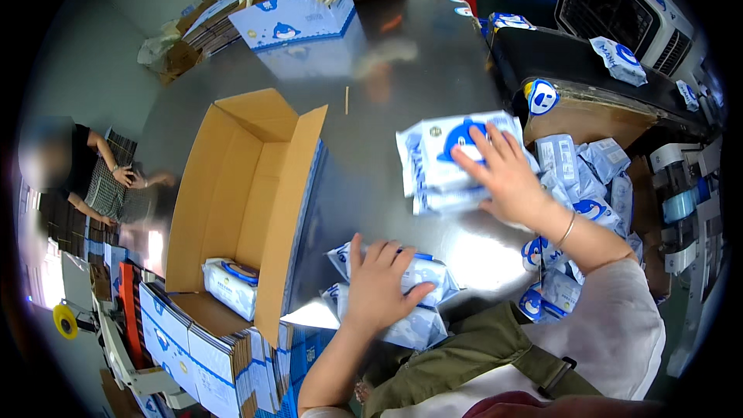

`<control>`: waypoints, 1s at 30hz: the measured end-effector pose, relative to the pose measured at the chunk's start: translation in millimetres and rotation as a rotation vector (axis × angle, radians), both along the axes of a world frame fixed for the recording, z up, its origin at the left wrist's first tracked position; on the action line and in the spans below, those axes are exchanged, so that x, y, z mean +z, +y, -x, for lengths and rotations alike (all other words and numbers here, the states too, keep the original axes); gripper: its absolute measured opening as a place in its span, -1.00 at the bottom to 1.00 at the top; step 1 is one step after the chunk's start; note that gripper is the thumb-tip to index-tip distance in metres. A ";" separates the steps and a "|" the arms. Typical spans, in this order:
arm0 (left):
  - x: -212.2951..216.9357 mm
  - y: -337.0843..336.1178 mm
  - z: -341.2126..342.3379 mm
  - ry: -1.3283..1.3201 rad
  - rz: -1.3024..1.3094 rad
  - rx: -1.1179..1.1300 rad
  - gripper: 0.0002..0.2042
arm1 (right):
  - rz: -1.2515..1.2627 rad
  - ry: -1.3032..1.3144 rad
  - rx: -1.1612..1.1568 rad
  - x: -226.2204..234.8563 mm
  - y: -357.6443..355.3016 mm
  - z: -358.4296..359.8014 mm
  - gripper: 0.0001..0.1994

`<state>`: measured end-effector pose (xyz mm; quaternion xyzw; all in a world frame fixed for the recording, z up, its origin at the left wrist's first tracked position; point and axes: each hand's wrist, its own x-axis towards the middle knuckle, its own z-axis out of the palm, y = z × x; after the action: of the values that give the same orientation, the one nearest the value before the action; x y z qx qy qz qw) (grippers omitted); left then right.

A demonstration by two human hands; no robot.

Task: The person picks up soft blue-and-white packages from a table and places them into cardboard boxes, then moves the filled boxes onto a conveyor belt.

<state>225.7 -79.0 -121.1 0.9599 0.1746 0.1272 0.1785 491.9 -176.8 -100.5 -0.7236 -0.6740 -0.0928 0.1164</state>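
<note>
My right hand [515, 182] rests with its fingers spread on the top of a stack of white and blue wipes packs [433, 151], each printed with a blue cartoon animal. Closer to my body, my left hand [381, 290] lies over two more packs side by side, the farther pack [435, 277] and the nearer pack [414, 329]; its thumb is apart from the fingers. To the left stands an open cardboard box [267, 220], flaps up, with a single wipes pack [231, 285] showing at its near end. The undersides of the packs are hidden.
A carton of loose wipes packs [592, 178] sits right of me, beside a dark conveyor [557, 62] carrying packs. Flat folded boxes [193, 356] are stacked lower left. Across the metal table [387, 54], a person's gloved hands hold another box [302, 22]. Another person is at far left.
</note>
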 end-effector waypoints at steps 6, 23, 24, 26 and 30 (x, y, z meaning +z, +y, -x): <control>7.3 -20.0 17.4 0.014 -0.095 0.035 -0.40 | 0.006 0.134 -0.021 6.2 41.0 -25.2 0.07; -55.1 -109.3 93.0 -0.848 1.491 0.712 -0.47 | 0.350 1.589 0.164 -67.8 39.9 -10.2 -0.16; -46.8 -107.6 89.2 -0.865 1.373 0.693 -0.43 | 0.244 1.654 0.189 -61.0 31.3 -8.7 -0.17; -28.5 -103.9 85.3 -0.887 1.069 0.654 -0.36 | 0.019 1.692 0.239 -61.7 26.3 -30.9 -0.17; 26.6 -55.4 83.1 -1.051 0.447 0.554 -0.21 | -0.409 1.583 0.474 -4.2 46.7 -48.8 -0.22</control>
<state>142.6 -134.4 -94.5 0.6279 0.3280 0.5837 0.3969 540.7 -130.1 -104.7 -0.3796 -0.4975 0.3477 0.6982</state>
